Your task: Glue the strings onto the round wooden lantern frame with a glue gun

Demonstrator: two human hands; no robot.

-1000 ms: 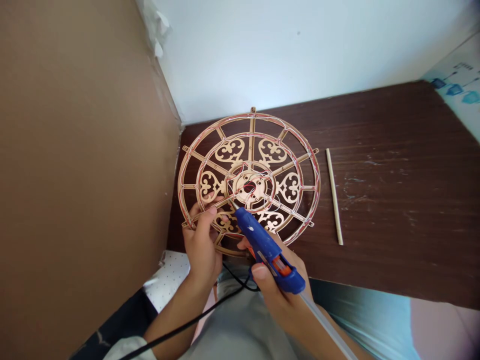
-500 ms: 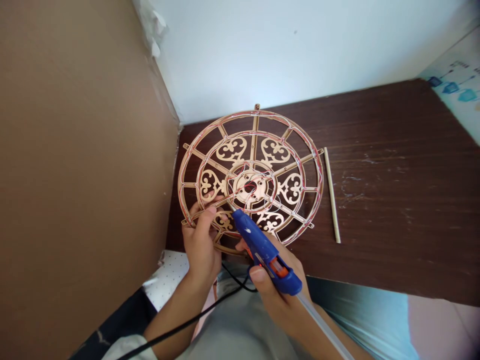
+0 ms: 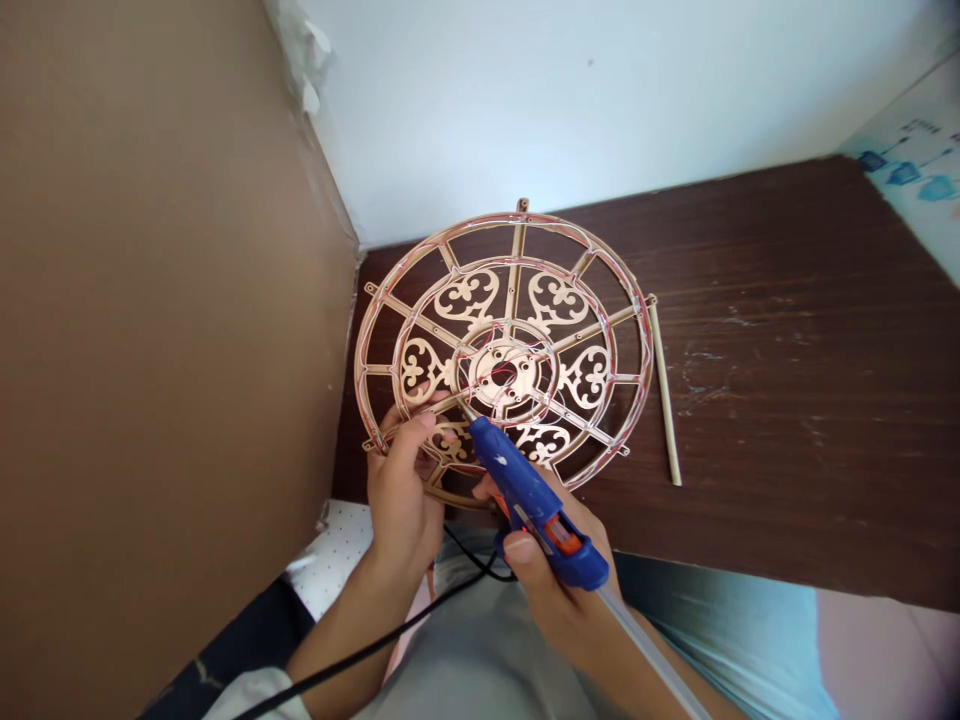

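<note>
A round gold-coloured openwork frame (image 3: 517, 285), with rings, spokes and scroll ornaments, leans over the table. Thin red and white wires (image 3: 480, 262) run along its rings and cross its hub. My left hand (image 3: 405, 490) is closed on the frame's lower left, thumb on top and fingers partly hidden behind it. In my right hand (image 3: 555, 560) is a blue glue gun (image 3: 517, 480), a clear glue stick (image 3: 652, 650) coming out of its back. The gun's nozzle points at a spoke by the inner ring, left of the hub; whether it touches cannot be made out.
A thin pale stick (image 3: 665, 400) lies on the dark brown table (image 3: 787, 400), right of the frame. A brown panel (image 3: 165, 300) stands close on the left, a white wall (image 3: 562, 100) behind. A black cord (image 3: 375, 635) crosses my lap.
The frame has tilted slightly, its upper edge rising and shifting a little right towards the pale stick. Both hands keep their hold, and the glue gun has moved only slightly.
</note>
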